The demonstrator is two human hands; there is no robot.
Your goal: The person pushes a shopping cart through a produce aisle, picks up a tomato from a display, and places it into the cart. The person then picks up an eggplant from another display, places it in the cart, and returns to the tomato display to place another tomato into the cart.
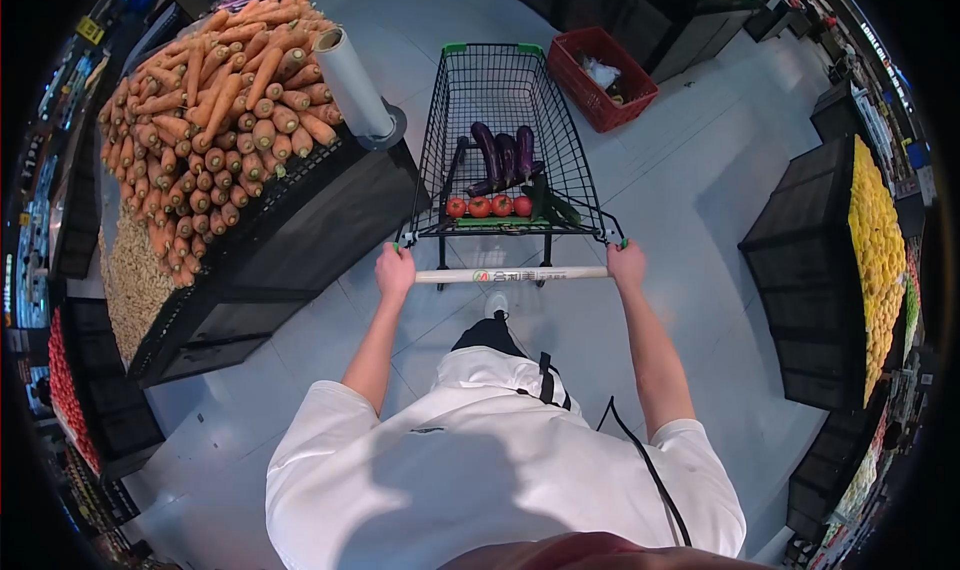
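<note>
My left hand is wrapped round the left end of the shopping cart's pale handle, and my right hand grips its right end. The black wire cart with green corners stands straight in front of me. Inside it lie several dark purple eggplants, with a row of several red tomatoes nearer the handle. Dark green vegetables, perhaps cucumbers, rest to the right of the tomatoes.
On the left, a black stand bears heaped carrots and a plastic bag roll. A red crate sits on the floor right of the cart. Yellow produce tops a black stand at the right.
</note>
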